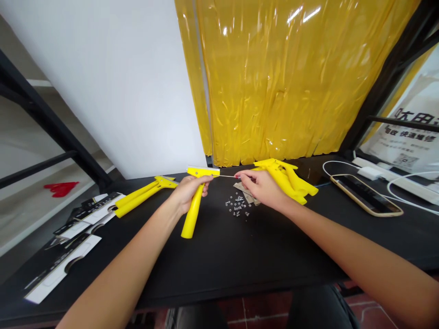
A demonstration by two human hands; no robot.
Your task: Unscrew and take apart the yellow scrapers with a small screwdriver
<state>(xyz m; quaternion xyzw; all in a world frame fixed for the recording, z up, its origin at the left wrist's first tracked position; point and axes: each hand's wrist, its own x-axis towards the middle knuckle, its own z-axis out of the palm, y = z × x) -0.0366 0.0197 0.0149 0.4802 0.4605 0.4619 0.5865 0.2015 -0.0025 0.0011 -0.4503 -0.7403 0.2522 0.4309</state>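
My left hand (193,191) is wrapped around the neck of a yellow scraper (192,219), whose head lies crosswise with a pale strip along its top edge. In my right hand (259,186) is a screwdriver (226,176); its thin metal shaft reaches left to the scraper's head, and the fingers hide most of its handle. Small screws and nuts (237,204) lie scattered on the black table below the shaft. Beside them, partly behind my right hand, are flat grey-brown pieces (247,193).
Yellow scrapers (140,194) lie at left, and a pile of yellow scraper parts (288,180) sits behind my right hand. Black-and-white cardboard sleeves (65,269) are at far left. A phone (366,194), white cables and a power strip (408,183) occupy the right.
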